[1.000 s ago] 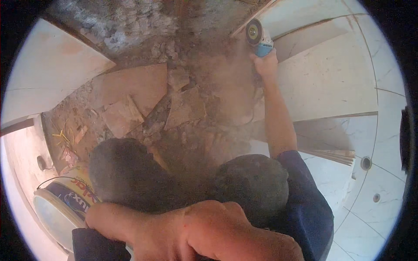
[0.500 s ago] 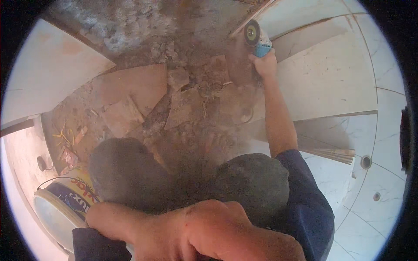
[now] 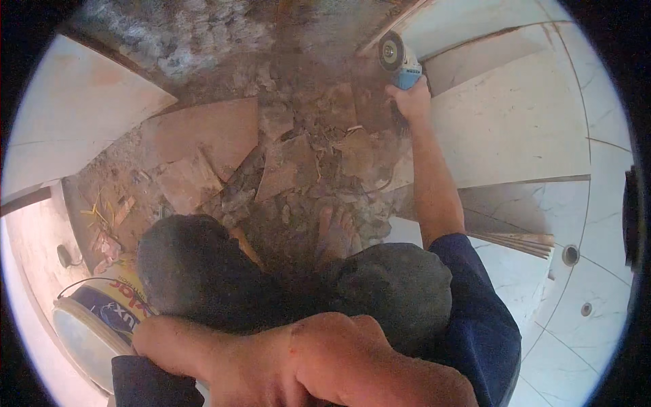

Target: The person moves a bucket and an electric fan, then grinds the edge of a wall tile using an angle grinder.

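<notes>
At floor level, the middle of the view is a patch of bare, brown floor (image 3: 298,169) stripped of its covering, strewn with broken tile pieces (image 3: 196,183) and rubble. White tiles (image 3: 515,129) with faint grey veining border this patch on the right and lower right; a pale slab (image 3: 74,115) borders it on the left. Rough grey rubble (image 3: 203,41) lies along the top edge.

The right hand (image 3: 409,102) is stretched far forward and closed around the blue body of an angle grinder (image 3: 400,62). The grinder's disc sits at the boundary where the bare floor meets the edge of the white tiles, near the top of the view. Dust hazes the air around it.

The left arm lies across the bottom of the view, over the bent knees (image 3: 285,285). The left hand (image 3: 163,342) rests at the lower left; whether it holds anything cannot be determined.

A bucket (image 3: 88,319) with a wire handle stands at the lower left, just beside the left knee. Round drain fittings (image 3: 570,255) are set in the white tiles at the right. Unbroken tile extends beyond them to the right edge.
</notes>
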Demonstrator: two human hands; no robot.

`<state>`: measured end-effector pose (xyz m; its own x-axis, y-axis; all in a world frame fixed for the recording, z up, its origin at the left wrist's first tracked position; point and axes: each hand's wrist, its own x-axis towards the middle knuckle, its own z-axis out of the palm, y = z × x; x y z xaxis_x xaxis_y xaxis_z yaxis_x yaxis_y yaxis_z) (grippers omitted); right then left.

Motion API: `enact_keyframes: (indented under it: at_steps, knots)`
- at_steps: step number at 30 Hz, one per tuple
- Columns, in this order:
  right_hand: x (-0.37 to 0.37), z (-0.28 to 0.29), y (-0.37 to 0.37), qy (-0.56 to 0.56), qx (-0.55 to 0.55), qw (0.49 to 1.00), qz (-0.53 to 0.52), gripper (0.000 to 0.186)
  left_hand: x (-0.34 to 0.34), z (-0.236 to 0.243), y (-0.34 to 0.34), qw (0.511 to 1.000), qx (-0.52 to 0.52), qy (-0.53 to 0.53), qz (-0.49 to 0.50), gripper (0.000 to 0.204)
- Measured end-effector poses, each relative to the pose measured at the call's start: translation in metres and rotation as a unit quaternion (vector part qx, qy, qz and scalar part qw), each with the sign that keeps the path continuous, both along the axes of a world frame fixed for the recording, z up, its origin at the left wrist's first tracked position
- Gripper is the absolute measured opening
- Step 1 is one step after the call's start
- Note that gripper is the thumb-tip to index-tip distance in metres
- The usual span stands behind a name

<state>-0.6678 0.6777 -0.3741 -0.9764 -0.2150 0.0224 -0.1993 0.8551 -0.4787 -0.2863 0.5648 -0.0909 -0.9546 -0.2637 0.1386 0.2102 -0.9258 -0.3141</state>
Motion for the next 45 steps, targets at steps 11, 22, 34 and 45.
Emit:
enact_keyframes:
  at_steps: [11, 22, 34, 45]
  knots:
    - [-0.001, -0.001, -0.001, -0.009, 0.008, 1.000, 0.004, 0.084, -0.002, 0.000, -0.001, 1.000, -0.001, 0.002, -0.008, 0.034]
    - [0.038, 0.033, 0.011, 0.081, -0.142, 0.986, 0.001, 0.069, 0.000, -0.001, -0.003, 1.000, 0.001, 0.005, -0.015, 0.034]
    - [0.059, -0.003, 0.047, -0.175, -0.158, 0.972, 0.023, 0.050, 0.002, -0.004, 0.005, 1.000, -0.001, 0.012, -0.015, 0.034]
    - [0.009, -0.046, 0.025, -0.166, -0.075, 0.982, 0.038, 0.047, -0.004, -0.006, 0.003, 1.000, -0.007, 0.005, 0.004, 0.034]
